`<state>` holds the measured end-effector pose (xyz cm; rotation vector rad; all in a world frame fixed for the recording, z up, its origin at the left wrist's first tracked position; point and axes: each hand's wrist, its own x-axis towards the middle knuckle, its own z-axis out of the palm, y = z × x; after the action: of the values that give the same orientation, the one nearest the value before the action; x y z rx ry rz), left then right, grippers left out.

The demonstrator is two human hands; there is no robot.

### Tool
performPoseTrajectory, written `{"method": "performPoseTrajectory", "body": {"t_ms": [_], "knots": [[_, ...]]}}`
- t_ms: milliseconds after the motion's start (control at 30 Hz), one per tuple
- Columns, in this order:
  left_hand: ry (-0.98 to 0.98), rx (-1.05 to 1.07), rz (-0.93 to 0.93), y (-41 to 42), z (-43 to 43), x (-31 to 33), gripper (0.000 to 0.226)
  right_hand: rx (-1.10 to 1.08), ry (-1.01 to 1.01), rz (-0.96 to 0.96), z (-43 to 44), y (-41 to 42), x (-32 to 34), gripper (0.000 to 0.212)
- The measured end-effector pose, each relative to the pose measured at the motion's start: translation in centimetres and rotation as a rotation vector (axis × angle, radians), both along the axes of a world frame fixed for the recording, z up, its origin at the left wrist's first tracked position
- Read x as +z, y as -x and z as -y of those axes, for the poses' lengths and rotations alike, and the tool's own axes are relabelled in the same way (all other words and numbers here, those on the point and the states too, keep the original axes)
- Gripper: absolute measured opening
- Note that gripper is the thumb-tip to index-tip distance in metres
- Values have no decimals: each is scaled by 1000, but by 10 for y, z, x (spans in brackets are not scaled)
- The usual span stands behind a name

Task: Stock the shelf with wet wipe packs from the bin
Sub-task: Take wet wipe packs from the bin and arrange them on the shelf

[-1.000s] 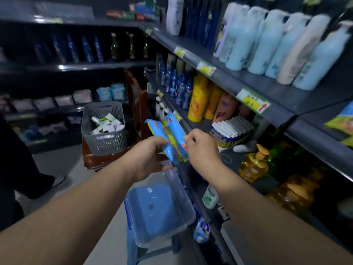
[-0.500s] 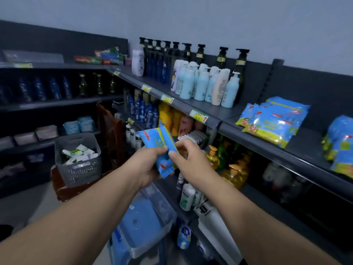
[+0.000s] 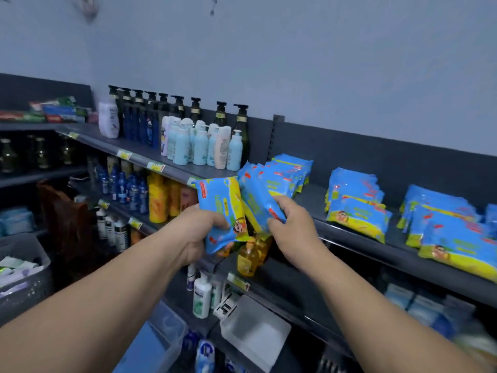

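The left hand (image 3: 197, 236) gripped a wet wipe pack (image 3: 219, 208) at its lower half, fingers curled round the left edge and the thumb pressed on the face. The pack was a soft, flat pouch, bright blue with a yellow-green band along one side, a small red label near the top corner and a cartoon figure low on the front. It stood almost upright, tilted slightly to the left, in front of the edge of the shelf (image 3: 347, 232).

The right hand (image 3: 294, 232) grasped a second pack (image 3: 255, 197) of the same print, fingers wrapped over its lower right corner. This one leaned to the right, its upper end near the nearest stack (image 3: 289, 170) of identical packs on the top shelf. The two held packs touched or overlapped along their inner edges.

Further right on that shelf lay a middle stack (image 3: 355, 203) and a far stack (image 3: 451, 235), all blue and yellow, piled flat and fanned forward.

To the left of the stacks stood pale blue pump bottles (image 3: 201, 149) with dark bottles behind them. Amber bottles (image 3: 248, 258) sat on the shelf below the hands. A clear plastic bin (image 3: 164, 343) showed at the bottom edge, its contents not discernible, and a grey basket (image 3: 25, 281) stood at far left.
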<state>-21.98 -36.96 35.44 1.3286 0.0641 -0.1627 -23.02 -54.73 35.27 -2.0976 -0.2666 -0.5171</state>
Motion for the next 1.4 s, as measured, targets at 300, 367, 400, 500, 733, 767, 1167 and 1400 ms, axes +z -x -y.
{"method": "performPoseTrajectory", "body": {"t_ms": [300,367,400,500,733,767,1167,1400], "knots": [[-135,-144,213,13,130,35,21,-178,-456,-73,179,36,40,25],[-155,-162,242,16,164,40,19,-190,-519,-86,221,45,47,22],[-171,-167,259,17,182,42,19,-199,-552,-89,243,49,50,19],[-197,-167,316,21,237,50,22,-196,-627,-85,306,60,54,14],[-314,-185,474,37,353,67,35,-306,-659,-71,434,92,62,18],[-323,-194,497,39,367,69,34,-327,-662,-80,450,97,63,19],[-500,-442,671,60,489,83,25,-452,-638,-198,552,137,36,17],[-572,-561,662,46,523,64,26,-528,-569,-258,558,149,13,18]]}}
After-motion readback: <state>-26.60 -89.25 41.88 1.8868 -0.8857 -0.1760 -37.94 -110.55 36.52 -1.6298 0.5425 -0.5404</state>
